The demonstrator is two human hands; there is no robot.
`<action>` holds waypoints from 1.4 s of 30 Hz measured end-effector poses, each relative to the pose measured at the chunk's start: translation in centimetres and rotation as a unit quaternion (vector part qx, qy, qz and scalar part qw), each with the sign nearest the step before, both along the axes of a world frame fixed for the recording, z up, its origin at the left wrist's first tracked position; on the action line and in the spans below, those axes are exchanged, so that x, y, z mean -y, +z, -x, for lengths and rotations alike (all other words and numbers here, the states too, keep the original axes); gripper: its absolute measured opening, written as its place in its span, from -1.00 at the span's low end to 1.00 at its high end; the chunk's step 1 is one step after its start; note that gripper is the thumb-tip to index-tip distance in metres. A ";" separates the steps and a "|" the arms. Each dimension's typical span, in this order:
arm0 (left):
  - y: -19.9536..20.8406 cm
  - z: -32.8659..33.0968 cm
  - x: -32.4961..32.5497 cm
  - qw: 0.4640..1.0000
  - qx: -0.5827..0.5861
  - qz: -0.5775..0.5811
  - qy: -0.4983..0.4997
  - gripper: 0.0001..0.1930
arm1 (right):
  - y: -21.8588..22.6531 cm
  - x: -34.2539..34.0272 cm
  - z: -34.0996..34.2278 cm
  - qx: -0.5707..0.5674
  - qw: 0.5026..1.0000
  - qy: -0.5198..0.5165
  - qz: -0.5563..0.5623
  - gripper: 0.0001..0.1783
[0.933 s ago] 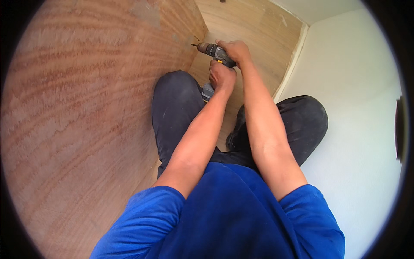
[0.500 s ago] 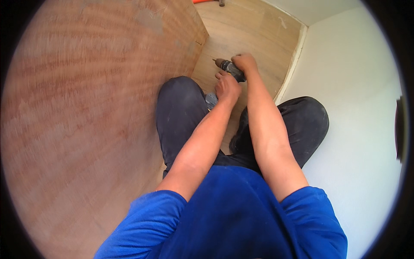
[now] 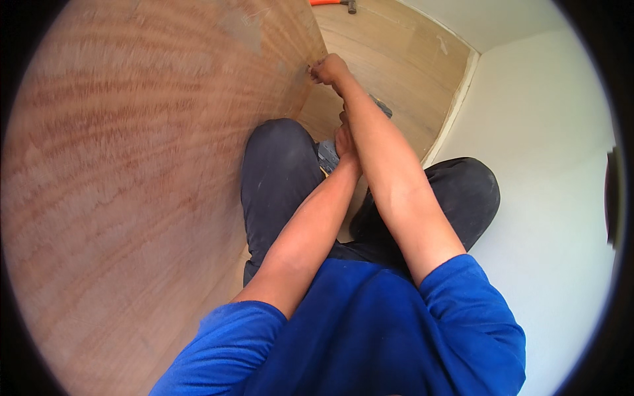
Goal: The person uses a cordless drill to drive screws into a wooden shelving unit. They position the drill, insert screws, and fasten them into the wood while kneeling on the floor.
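At the edge of the reddish-brown wooden panel, my right hand has its fingertips pinched together against the wood. Whatever is between them, if anything, is too small to make out. My left hand is wrapped round a cordless drill between my knees, just above the floor. The right forearm crosses over the drill and hides most of it. Its grey base shows beside my left wrist, and another dark part sticks out beyond the right forearm.
Ahead, a hammer with an orange handle lies on the wood-look floor. A white wall stands close on the right, and the panel rises close on the left. My bent knees fill the gap between them.
My right hand has left the drill and moved forward and left to the panel edge. The left hand has kept the drill, which has turned and come slightly nearer me.
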State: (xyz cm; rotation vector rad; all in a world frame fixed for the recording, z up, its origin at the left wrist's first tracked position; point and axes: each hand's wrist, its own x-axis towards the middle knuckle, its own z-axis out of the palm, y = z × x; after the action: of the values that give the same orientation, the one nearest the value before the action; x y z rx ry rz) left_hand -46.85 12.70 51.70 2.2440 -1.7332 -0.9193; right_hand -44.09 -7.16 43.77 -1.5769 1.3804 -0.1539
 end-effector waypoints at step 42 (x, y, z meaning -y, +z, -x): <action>2.4 -0.1 0.8 0.995 0.039 0.045 0.085 -0.04 | 5.0 3.7 0.6 0.046 0.976 0.073 -0.200 -0.82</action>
State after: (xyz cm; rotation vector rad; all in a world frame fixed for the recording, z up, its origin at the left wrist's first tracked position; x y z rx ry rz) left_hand -46.75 11.92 54.09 2.3537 -1.5500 -0.7132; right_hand -44.71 -10.81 48.80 -1.3077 1.1349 0.1332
